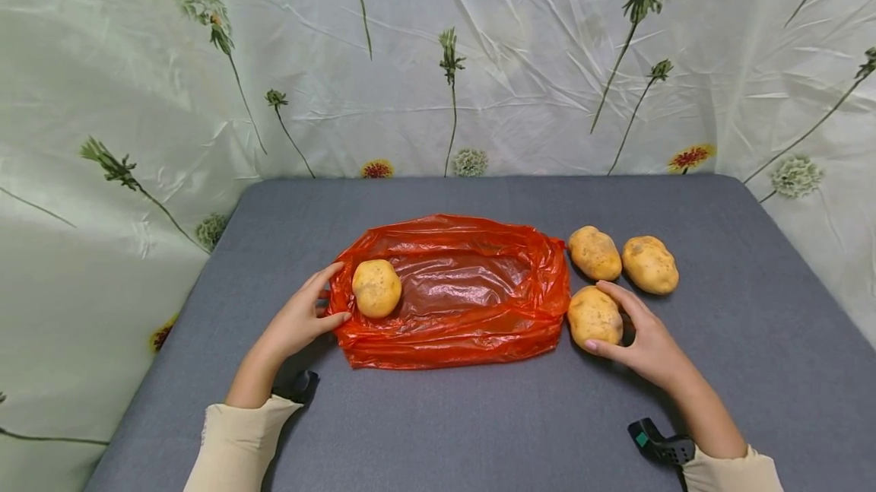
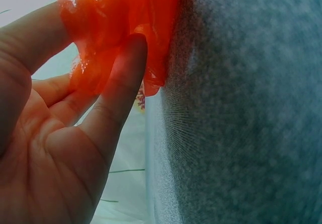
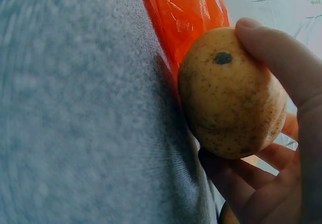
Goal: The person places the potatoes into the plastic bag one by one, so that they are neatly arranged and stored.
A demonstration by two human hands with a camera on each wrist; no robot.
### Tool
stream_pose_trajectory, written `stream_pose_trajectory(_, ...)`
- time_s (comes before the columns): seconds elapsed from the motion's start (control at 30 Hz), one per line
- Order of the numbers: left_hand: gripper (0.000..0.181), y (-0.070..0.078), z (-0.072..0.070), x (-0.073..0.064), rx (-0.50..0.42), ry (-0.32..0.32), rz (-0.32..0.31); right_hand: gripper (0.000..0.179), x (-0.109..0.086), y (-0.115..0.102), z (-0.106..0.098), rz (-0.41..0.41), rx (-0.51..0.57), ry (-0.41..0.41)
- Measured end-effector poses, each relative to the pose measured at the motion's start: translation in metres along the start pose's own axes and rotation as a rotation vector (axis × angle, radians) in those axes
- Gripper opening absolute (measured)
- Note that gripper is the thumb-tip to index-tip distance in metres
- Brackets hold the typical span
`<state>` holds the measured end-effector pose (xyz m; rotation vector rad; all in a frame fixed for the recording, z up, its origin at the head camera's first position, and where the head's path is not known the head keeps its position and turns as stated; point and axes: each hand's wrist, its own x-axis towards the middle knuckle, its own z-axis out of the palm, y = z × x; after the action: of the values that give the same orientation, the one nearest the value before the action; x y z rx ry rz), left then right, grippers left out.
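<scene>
Gripping that potato (image 1: 591, 319) just beside the bag (image 1: 452, 346), fingers curled round it, your right hand (image 1: 649, 344) could drag the bag askew if they catch, cuz your left hand (image 1: 296, 325) just touches the other end, fingers loosely spread.

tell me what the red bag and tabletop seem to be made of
Red bag: thin, glossy plastic film, judging by its sharp highlights, crinkles and translucency. Tabletop: probably matt grey fabric, since close views show a fine, thread-like texture; any base is hidden.
</scene>
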<state>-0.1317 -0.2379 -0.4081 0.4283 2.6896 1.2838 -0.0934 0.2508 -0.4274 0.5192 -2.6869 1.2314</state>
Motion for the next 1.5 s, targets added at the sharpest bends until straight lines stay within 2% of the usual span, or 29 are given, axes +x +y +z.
stream_pose_trajectory(0.37,0.079,0.001,-0.001,0.0,0.007,0.001,-0.003,0.085,0.002,-0.004,-0.002,-0.065,0.058,0.075)
stream_pose_trajectory(0.77,0.08,0.0,-0.001,0.0,0.01,0.005,0.001,0.09,0.009,-0.014,-0.006,-0.099,0.047,0.124)
stream_pose_trajectory(1.27,0.08,0.001,-0.001,0.0,0.011,0.001,-0.004,0.09,0.032,-0.032,-0.003,-0.144,0.051,0.056)
stream_pose_trajectory(1.5,0.08,0.0,-0.001,0.0,0.012,0.002,-0.004,0.084,0.049,-0.066,0.0,-0.197,0.119,0.022)
